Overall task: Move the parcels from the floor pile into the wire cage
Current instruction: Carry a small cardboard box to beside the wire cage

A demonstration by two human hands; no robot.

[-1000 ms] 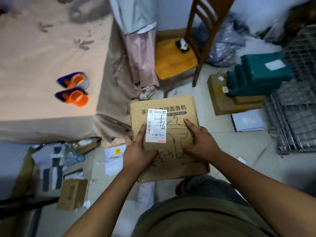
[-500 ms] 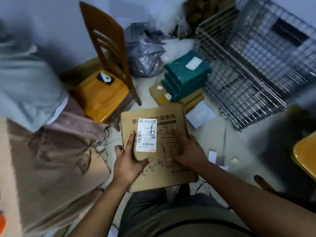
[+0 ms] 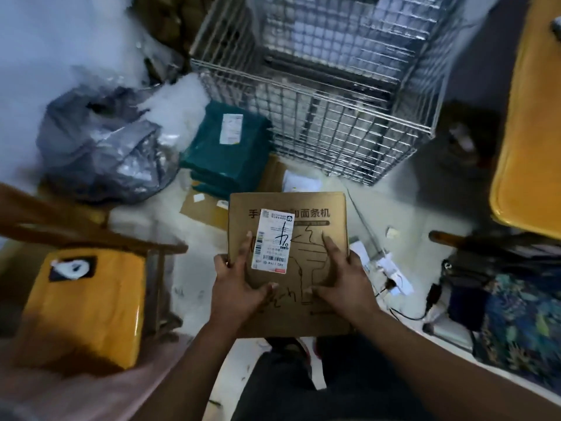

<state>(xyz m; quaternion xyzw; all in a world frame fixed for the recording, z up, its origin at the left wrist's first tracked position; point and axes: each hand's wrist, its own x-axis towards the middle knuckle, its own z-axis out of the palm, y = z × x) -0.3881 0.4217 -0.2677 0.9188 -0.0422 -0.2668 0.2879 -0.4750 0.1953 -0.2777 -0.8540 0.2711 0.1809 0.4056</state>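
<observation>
Nearest me, both hands are on the cardboard box (image 3: 293, 311), which is held off the floor above my legs, short of the wire cage (image 3: 318, 101) and roughly in line with its near corner. My left hand (image 3: 239, 287) grips the left edge, with the forefinger straight beside the shipping label (image 3: 273, 240), the thumb flat on the top face and the other fingers curled over the side. My right hand (image 3: 343, 281) mirrors it on the right edge, so each hand is partly closed round the carton and holds nothing else. The box lies flat, printed face up, its long axis running from me toward the cage. The line of print sits at the cage end and reads upright to me. I judge it a stiff corrugated carton that won't sag between the hands, with dry card that grips well. I can't read its weight, but the printed drawing suggests an appliance, so I'd treat it as moderately heavy and perhaps lopsided. The side edges look the right place to hold, with palms off the glossy label. On the floor in front of the cage lie a white envelope (image 3: 300, 180) and a flat brown carton (image 3: 203, 208). Just left of the cage sits a stack of green parcels (image 3: 224, 147), and further left a grey plastic bag (image 3: 100, 147). The blur hides whether the cage top is open.
</observation>
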